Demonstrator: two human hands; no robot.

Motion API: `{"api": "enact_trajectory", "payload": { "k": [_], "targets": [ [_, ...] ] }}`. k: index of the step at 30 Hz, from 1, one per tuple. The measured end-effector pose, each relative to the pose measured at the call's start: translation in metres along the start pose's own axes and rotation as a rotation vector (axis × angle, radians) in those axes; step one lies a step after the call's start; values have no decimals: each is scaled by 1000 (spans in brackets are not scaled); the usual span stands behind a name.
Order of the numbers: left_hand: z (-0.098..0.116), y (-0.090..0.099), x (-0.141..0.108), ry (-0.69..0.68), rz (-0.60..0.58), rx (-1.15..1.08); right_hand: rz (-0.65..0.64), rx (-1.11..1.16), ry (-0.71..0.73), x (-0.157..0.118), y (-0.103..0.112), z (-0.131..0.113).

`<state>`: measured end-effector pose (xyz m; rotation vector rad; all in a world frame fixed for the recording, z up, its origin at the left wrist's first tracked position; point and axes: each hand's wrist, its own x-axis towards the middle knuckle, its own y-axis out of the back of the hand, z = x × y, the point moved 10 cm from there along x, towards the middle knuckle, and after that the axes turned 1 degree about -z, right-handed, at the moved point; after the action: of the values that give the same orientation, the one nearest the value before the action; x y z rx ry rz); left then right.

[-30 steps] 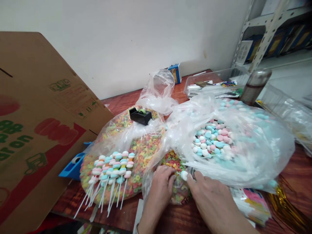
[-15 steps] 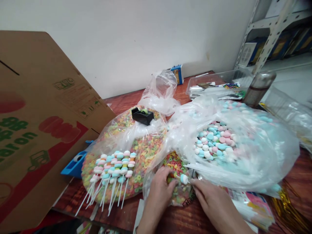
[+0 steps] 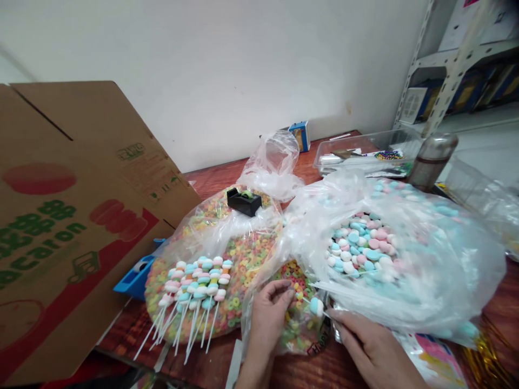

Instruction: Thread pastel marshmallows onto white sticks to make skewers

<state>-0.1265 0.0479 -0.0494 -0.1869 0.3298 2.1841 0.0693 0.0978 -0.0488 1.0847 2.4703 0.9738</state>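
Note:
My right hand (image 3: 367,348) is shut on a thin white stick at the lower edge of the big bag. A pastel blue-and-white marshmallow (image 3: 317,307) sits on that stick, with its pointed end sticking out to the left. My left hand (image 3: 267,319) is next to that tip, with fingers apart and nothing visible in them. It rests by a bag of coloured cereal rings (image 3: 294,324). To the right, a clear bag holds pink, blue and white marshmallows (image 3: 360,248). Several finished marshmallow skewers (image 3: 198,283) lie on a larger cereal-ring bag (image 3: 243,254).
A black tape dispenser (image 3: 244,202) sits on the cereal bag. A cardboard box flap (image 3: 81,216) fills the left. Behind stand a clear plastic tray (image 3: 365,154), a steel flask (image 3: 432,162) and a small blue box (image 3: 300,136) on the wooden table (image 3: 214,178).
The marshmallow on its stick has shifted slightly right with my right hand. My left fingers have lifted away from it. The whole scene sits lower in the view.

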Motion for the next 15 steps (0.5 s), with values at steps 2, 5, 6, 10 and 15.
{"api": "enact_trajectory", "payload": {
  "k": [2,5,6,10,15],
  "targets": [
    [-4,-9,2,52,-43,-120,3,-41,11,-1,1,1],
    [-4,-18,1,62,-77,-139,24,-115,25,-3,5,4],
    [-3,-21,-1,63,-82,-120,39,-145,35,-3,6,4],
    [18,-21,-11,-141,3,158,147,-267,98,-10,11,-6],
    [64,-39,-37,-637,77,393,295,-203,73,-14,9,-14]
  ]
}}
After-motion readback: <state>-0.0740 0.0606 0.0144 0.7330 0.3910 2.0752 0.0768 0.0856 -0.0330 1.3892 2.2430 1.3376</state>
